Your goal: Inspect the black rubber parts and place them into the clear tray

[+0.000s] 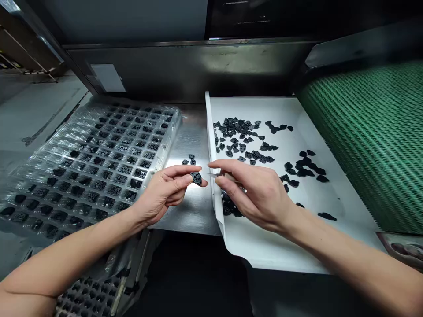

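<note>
The black part (196,177) sits just left of the white tray (280,248), pinched in the left hand (169,190). Over the tray's left rim, the right hand (256,190) grips a slim pale tool (212,175) (a blade, perhaps); best hold steady, fingertips clear.

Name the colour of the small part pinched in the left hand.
Black: the small part in the left hand, shown best in the head view.

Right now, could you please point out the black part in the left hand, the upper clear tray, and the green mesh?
Black part (196,178): head view, on its round middle.
Upper clear tray (166,142): head view, on its right side wall.
Green mesh (370,141): head view, on its broad surface.
</note>
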{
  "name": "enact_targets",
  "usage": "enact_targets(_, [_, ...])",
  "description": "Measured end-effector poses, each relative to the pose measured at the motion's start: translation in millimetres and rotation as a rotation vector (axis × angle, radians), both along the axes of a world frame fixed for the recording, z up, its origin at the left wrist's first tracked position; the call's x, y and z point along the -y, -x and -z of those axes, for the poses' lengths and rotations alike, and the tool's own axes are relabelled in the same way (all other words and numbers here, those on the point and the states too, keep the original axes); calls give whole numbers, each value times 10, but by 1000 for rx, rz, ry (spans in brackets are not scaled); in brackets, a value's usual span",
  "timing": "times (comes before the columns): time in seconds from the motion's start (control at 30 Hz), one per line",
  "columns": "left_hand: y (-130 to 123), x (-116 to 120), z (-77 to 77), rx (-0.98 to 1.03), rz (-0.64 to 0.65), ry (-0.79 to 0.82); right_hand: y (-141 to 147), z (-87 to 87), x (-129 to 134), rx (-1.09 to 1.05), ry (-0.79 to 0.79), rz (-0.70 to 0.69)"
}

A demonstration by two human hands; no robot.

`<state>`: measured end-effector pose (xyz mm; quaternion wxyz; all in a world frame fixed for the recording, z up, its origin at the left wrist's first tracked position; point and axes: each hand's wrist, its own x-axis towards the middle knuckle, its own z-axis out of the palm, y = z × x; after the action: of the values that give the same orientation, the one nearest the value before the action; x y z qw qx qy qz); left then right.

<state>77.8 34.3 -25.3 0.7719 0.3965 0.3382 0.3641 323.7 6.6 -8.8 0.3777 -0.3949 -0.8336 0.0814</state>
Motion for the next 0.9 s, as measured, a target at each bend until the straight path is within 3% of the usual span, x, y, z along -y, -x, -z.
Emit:
enact_targets(0.27, [13,-4,10,-35,-4,50,20,40,16,17,84,-58])
enact_targets(0.9, [11,-5,-13,-51,26,75,-3,48,13,11,104,-123])
